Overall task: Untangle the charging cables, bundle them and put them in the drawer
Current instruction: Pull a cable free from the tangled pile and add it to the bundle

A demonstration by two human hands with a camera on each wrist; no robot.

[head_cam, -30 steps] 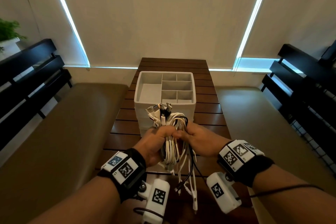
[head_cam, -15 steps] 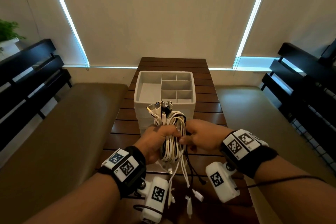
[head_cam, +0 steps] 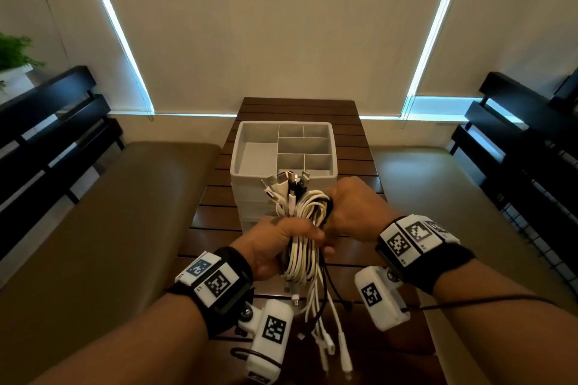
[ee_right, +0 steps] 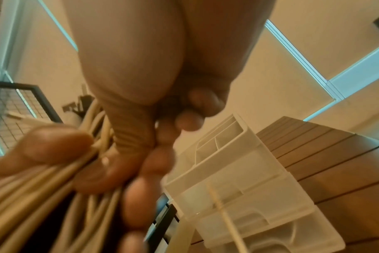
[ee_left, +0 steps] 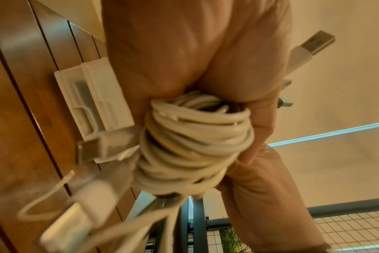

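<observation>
A thick bundle of charging cables [head_cam: 301,247], mostly white with a black one, is held upright above the table. My left hand [head_cam: 275,244] grips its middle in a fist; the coils [ee_left: 195,142] fill the left wrist view. My right hand [head_cam: 347,212] is higher, its fingers curled round the looped cable top [head_cam: 316,203]; in the right wrist view its thumb and fingers [ee_right: 141,150] pinch cream strands [ee_right: 91,142]. Plug ends [head_cam: 286,181] stick up above the fists, and loose ends [head_cam: 325,331] dangle below. The white drawer organizer [head_cam: 237,147] stands just beyond, its top compartments open.
The organizer sits on a dark slatted wooden table [head_cam: 215,206]. Padded brown benches [head_cam: 109,228] flank the table on both sides, with black slatted backrests [head_cam: 47,109]. A potted plant [head_cam: 15,53] stands far left. Drawn window blinds [head_cam: 281,25] fill the back wall.
My right hand has risen from beside the left fist to the top loops of the bundle. The whole bundle sits slightly higher and the dangling ends swing below.
</observation>
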